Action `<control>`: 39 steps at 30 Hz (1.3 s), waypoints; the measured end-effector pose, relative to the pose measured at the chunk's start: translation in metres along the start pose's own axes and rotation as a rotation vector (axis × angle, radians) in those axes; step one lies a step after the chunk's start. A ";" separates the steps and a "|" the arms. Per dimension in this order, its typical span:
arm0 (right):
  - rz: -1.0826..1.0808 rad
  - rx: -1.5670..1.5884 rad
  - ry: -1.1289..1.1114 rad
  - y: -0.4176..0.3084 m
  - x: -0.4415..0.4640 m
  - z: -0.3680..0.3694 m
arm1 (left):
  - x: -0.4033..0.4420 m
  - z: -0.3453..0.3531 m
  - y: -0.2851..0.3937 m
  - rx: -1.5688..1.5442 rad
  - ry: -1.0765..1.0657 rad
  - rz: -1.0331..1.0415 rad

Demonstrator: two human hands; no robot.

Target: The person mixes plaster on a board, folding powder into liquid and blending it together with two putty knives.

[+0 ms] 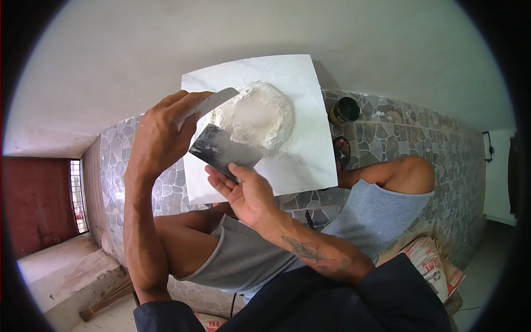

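Observation:
A ring of white powder (pixel 281 113) lies on a white marble-look slab (pixel 304 171), with a pale, wet-looking middle. My left hand (pixel 163 130) is closed around a thin grey metal scraper (pixel 220 100), held at the powder's left edge. My right hand (pixel 250 195) pinches a dark flat scraper blade (pixel 224 148) between thumb and fingers, palm turned up. White smears mark that blade. It reaches over the near left edge of the powder, and whether it touches the slab I cannot tell.
A black tub (pixel 345 111) stands right of the slab, by my sandalled foot (pixel 342 148). Stone-pattern tiles (pixel 398 130) cover the floor up to a plain wall (pixel 265 27). Printed sacks (pixel 428 265) lie at lower right; a reddish door (pixel 38 205) is at far left.

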State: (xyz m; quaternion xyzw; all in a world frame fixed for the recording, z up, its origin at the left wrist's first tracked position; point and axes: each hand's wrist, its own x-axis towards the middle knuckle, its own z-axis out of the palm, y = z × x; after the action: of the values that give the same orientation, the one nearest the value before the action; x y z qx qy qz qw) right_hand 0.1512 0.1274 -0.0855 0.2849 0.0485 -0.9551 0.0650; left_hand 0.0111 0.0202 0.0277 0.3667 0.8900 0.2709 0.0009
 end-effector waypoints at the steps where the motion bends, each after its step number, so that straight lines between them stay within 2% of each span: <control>1: -0.004 -0.065 -0.008 -0.008 -0.002 0.001 | 0.000 -0.002 0.002 0.002 -0.028 0.011; 6: -0.188 -0.494 0.184 -0.042 -0.018 0.011 | 0.001 0.000 0.014 0.005 -0.108 0.099; 9: -0.264 -0.704 0.132 -0.069 -0.017 0.007 | 0.002 0.007 0.021 -0.040 -0.141 0.204; 10: -0.278 -0.746 0.188 -0.075 -0.019 0.014 | 0.000 0.012 0.024 -0.039 -0.139 0.227; 13: -0.257 -0.834 0.138 -0.092 -0.022 0.019 | 0.002 0.026 0.032 -0.039 -0.215 0.161; 18: -0.218 -0.990 0.039 -0.120 -0.044 0.023 | 0.006 0.046 0.028 0.109 -0.137 0.146; 21: -0.432 -1.089 0.072 -0.151 -0.054 0.011 | 0.007 0.045 0.017 0.022 -0.079 0.080; 23: -0.491 -0.999 0.077 -0.182 -0.063 0.006 | 0.007 0.040 0.009 -0.077 -0.044 0.026; 25: -0.516 -1.073 0.189 -0.215 -0.065 0.002 | 0.005 0.036 0.003 -0.132 -0.008 -0.040; 29: -0.450 -1.234 0.331 -0.256 -0.055 -0.015 | 0.004 0.032 -0.005 -0.170 0.010 -0.142; 32: -0.264 -1.308 0.367 -0.252 -0.042 -0.027 | 0.004 0.031 -0.006 -0.181 -0.008 -0.195; 38: -0.142 -1.256 0.286 -0.228 0.006 -0.058 | 0.004 0.034 0.000 -0.212 -0.033 -0.228; 39: -0.193 -1.226 0.299 -0.221 0.009 -0.058 | 0.004 0.037 -0.002 -0.228 -0.032 -0.219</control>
State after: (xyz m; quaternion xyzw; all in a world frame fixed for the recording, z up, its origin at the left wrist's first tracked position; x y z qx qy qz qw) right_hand 0.1413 0.3526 -0.1270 0.3207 0.6202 -0.7053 0.1225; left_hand 0.0145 0.0401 -0.0041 0.2693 0.8880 0.3625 0.0863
